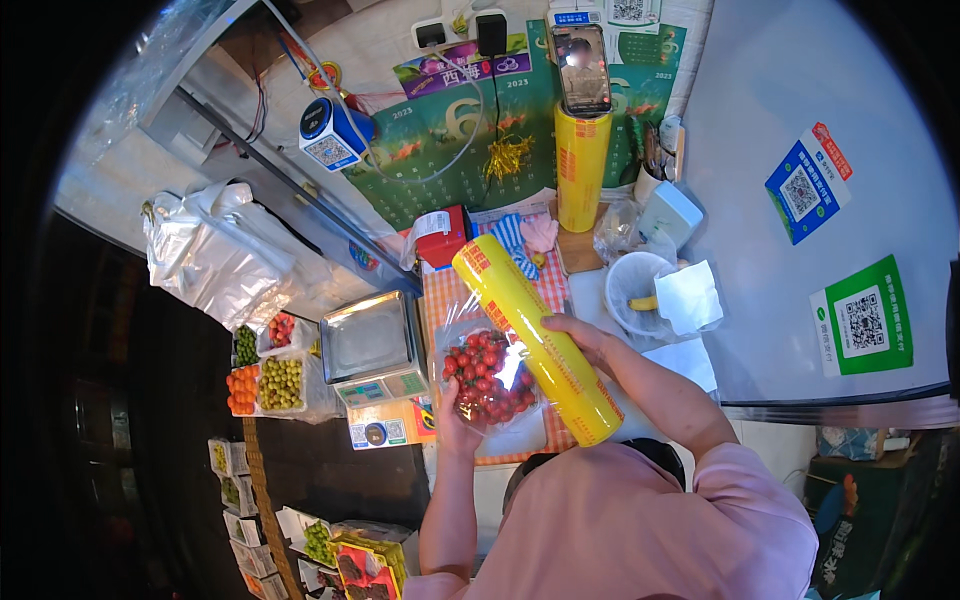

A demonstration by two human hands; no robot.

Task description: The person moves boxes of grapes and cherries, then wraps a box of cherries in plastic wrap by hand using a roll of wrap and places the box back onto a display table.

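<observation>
My left hand (456, 429) grips the near left edge of a tray of cherry tomatoes (480, 367). Clear cling film (512, 369) lies over the red fruit and shines with glare. A thick yellow roll of cling film (540, 337) slants across the right side of the tray. My right hand (583, 339) holds this roll at its right side, thumb on top; its other fingers are hidden. Film appears to run between the roll and the tray. Both are held above a table with an orange checked cloth (442, 300).
Left of the tray stands a weighing scale (367, 337), with fruit punnets (281, 382) beyond. Behind are a red label printer (441, 236) and an upright yellow roll (581, 172) below a phone (581, 67). A white bin (637, 285) stands right, near a blue box (670, 216).
</observation>
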